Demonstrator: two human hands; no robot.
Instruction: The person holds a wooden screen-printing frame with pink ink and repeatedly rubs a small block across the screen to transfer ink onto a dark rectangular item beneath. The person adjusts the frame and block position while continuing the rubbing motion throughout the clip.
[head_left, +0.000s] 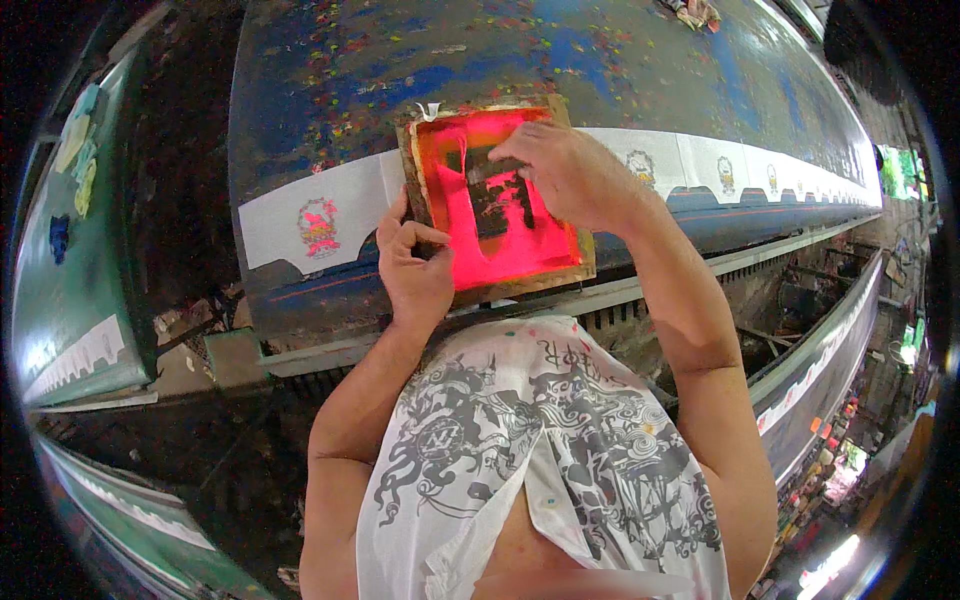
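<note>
A wooden-edged screen printing frame, its mesh covered with bright pink ink around a dark patch, lies on a long table over a strip of white cut pieces. My left hand grips the frame's left side, fingers bent along the wood. Over the upper right of the mesh is my right hand, fingers curled down toward the dark patch. What those fingers hold, if anything, is hidden. Left of the frame, a white piece carries a printed emblem with pink on it.
The paint-spattered table has a metal rail along its near edge. More white pieces with emblems run off to the right. A green table stands at the left, and a crumpled cloth lies at the far edge.
</note>
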